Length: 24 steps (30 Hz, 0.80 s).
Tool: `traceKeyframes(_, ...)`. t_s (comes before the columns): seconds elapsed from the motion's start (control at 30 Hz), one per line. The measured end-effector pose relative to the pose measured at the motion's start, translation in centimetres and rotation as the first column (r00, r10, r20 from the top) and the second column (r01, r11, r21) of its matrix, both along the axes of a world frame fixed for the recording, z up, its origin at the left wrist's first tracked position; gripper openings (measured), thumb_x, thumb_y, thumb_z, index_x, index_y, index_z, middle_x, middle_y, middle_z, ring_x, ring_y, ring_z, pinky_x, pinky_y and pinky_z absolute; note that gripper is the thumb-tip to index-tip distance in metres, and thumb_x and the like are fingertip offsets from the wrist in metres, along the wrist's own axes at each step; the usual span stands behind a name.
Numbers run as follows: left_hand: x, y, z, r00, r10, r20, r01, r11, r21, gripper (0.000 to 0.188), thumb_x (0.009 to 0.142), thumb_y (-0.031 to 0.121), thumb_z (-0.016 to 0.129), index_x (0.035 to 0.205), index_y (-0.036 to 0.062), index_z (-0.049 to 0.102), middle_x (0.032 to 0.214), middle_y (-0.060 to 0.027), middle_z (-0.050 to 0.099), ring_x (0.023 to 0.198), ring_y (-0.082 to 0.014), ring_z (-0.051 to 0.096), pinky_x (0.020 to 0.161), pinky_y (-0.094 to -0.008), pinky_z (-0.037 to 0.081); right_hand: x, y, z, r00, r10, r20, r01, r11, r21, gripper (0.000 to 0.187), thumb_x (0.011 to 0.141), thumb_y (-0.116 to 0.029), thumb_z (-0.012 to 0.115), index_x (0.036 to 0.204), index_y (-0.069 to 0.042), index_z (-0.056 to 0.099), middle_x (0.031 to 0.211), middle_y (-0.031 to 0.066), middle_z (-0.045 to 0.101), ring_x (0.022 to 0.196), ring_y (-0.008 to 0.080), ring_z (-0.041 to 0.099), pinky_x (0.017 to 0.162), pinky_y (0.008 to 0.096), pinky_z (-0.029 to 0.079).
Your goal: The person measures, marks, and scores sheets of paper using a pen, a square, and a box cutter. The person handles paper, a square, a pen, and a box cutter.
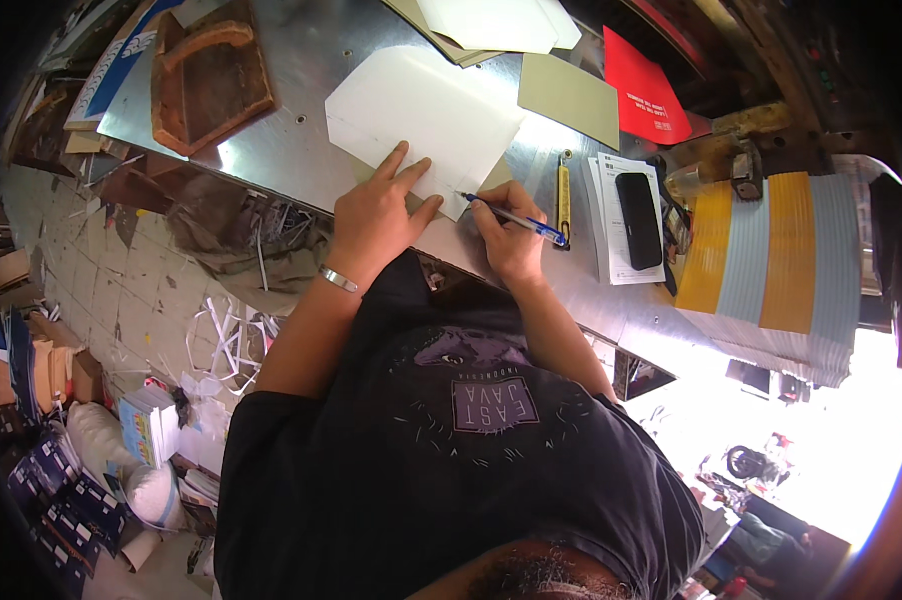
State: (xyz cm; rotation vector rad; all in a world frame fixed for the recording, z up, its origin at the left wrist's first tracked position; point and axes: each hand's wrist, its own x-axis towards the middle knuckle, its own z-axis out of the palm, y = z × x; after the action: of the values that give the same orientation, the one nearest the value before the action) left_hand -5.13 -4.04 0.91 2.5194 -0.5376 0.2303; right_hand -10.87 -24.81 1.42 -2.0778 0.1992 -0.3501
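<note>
A large white sheet (421, 110) with cut corners lies on the metal worktable (311, 60). My left hand (383, 205) rests on its near part, fingers spread and pressing it down; a metal bracelet (339, 279) circles that wrist. Between the fingers of my right hand (513, 235) is a blue and clear ballpoint pen (523, 220), its tip at the sheet's near right corner, where faint marks show. Just right of that hand lies a yellow utility knife (564, 200).
A wooden tool with a handle (211, 80) sits at the table's left. Grey-green board (571, 98), a red folder (646, 90), more white sheets (501, 22) and a black phone (639, 220) on papers lie beyond and right. A stack of yellow and blue booklets (771, 265) stands at far right.
</note>
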Motion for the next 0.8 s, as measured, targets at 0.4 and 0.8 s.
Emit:
traceKeyframes(0.4,-0.03,0.06,0.03,0.999,-0.014,0.030,0.014,1.000,-0.003,0.051,0.095,0.047,0.081,0.137,0.0186,0.078,0.157,-0.0116,0.066,0.098,-0.0317,0.082,0.079,-0.0426,0.066,0.00,0.07,0.06,1.000,0.015,0.004,-0.015,1.000,0.000,0.017,0.093,-0.015,0.081,0.096,0.000,0.074,0.089,0.0177,0.080,0.083,0.0290,0.081,0.078,0.0392,0.061)
traceKeyframes(0.8,-0.04,0.00,-0.10,1.000,0.007,0.010,-0.007,1.000,0.004,0.052,0.093,0.051,0.082,0.138,0.0237,0.079,0.157,-0.0067,0.067,0.104,-0.0306,0.081,0.081,-0.0428,0.066,-0.03,-0.02,0.03,0.999,0.034,0.018,-0.034,0.999,-0.012,0.018,0.093,-0.015,0.080,0.096,0.002,0.074,0.090,0.0187,0.081,0.084,0.0296,0.081,0.078,0.0396,0.061)
